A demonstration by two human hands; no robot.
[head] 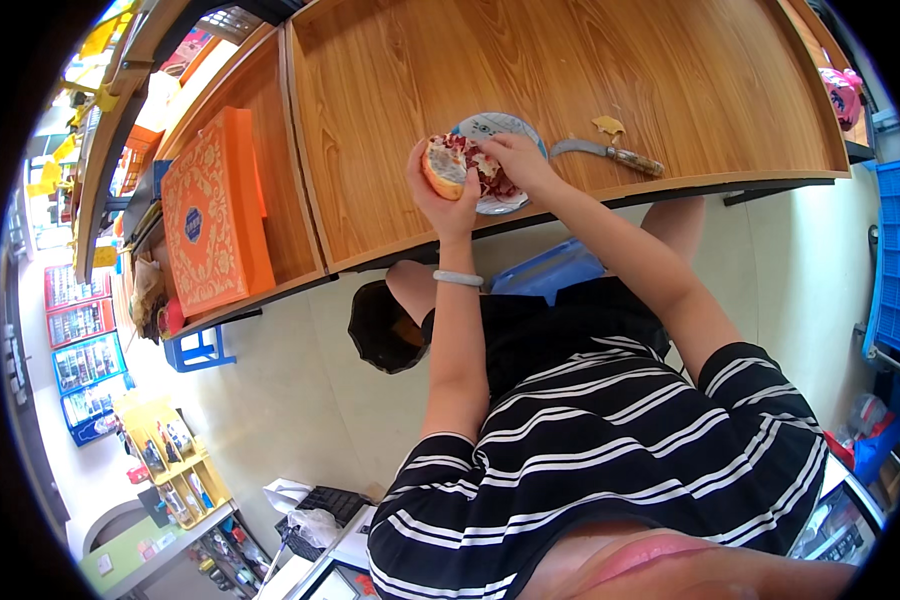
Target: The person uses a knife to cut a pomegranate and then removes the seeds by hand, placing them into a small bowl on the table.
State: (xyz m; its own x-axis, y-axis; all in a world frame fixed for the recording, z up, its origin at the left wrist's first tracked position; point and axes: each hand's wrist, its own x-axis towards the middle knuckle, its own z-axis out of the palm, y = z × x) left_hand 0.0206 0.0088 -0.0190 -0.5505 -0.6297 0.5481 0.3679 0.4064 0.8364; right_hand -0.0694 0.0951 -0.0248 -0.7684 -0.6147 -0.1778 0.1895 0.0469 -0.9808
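My left hand cups an opened pomegranate from below and from the left. Orange-red rind and a pale, greyish inner face show on it, with dark red seeds along its top and right side. Against the seeded right side, my right hand bends its fingers and thumb; the exact fingertip contact is partly hidden. Under both hands lies a patterned plate with a blue rim, and red seeds show on its lower part. Right of the plate, a curved-blade knife rests on the wooden table.
A piece of yellowish peel lies above the knife. An orange patterned gift box stands on the left table section. Below the table edge are a dark bin and a blue plastic stool. Blue crates stand at far right.
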